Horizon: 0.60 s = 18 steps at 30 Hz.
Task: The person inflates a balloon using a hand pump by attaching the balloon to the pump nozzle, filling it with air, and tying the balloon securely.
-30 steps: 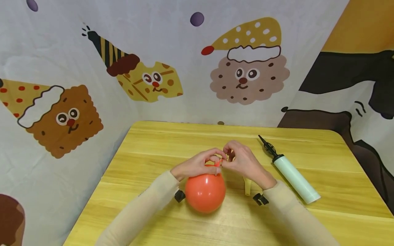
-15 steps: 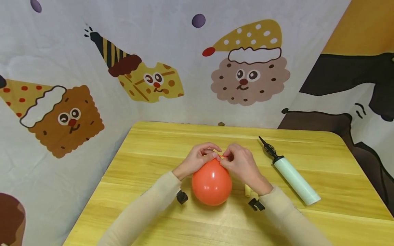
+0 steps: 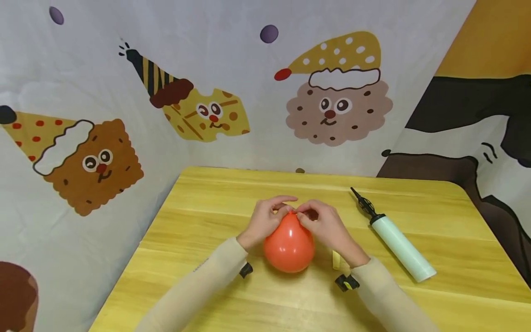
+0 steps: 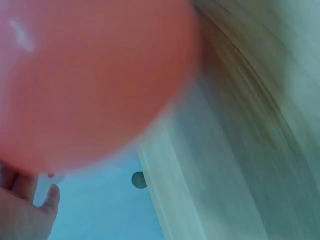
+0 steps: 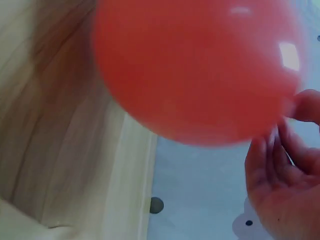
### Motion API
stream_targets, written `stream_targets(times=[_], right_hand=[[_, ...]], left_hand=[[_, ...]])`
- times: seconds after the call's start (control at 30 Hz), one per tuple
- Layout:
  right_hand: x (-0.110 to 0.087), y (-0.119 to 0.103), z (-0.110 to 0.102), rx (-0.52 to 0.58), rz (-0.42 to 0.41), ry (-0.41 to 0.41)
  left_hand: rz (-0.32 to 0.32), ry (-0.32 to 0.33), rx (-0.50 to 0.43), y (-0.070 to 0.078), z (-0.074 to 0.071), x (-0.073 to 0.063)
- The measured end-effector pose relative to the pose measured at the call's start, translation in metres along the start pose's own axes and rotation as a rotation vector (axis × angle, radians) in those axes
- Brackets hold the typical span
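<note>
A small inflated orange-red balloon hangs neck-up between the two hands over the table. My left hand pinches the balloon's neck between thumb and fingers, its index finger stretched out above. From the other side my right hand pinches at the same neck, fingers curled, with its fingertips right against the left ones. The neck's end is mostly hidden by the fingers. In both wrist views the round balloon body fills much of the picture, blurred in the left one.
A pale green hand pump with a black nozzle lies to the right on the wooden table. A yellow piece, partly hidden, lies beside the right wrist. Behind the table hangs a cartoon-printed cloth.
The balloon has swung from tilted to upright and moved right and slightly up. The left hand has turned, bringing its thumb up to the neck. The stretched neck end no longer shows between the hands.
</note>
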State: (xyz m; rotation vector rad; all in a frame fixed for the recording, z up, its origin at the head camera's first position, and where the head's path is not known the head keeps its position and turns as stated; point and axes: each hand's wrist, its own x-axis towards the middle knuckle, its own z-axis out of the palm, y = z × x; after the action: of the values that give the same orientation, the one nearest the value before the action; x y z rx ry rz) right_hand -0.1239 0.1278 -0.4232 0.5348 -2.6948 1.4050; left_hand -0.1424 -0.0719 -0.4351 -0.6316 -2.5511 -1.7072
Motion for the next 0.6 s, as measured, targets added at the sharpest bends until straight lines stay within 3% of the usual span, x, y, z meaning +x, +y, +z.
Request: stream_targets(times=[0.17, 0.37, 0.5, 0.6], right_hand=[[-0.016, 0.004, -0.007, 0.036, 0.021, -0.012], [-0.036, 0.005, -0.005, 0.177, 0.184, -0.143], [-0.036, 0.007, 0.003, 0.229, 0.245, -0.171], [-0.032, 0.009, 0.009, 0.224, 0.255, -0.152]], left_hand=[[-0.039, 0.109, -0.170, -0.006, -0.003, -0.001], [-0.131, 0.262, -0.432, -0.017, -0.005, -0.001], [-0.176, 0.275, -0.566, -0.021, -0.001, -0.001], [-0.226, 0.247, -0.578, -0.023, 0.002, -0.007]])
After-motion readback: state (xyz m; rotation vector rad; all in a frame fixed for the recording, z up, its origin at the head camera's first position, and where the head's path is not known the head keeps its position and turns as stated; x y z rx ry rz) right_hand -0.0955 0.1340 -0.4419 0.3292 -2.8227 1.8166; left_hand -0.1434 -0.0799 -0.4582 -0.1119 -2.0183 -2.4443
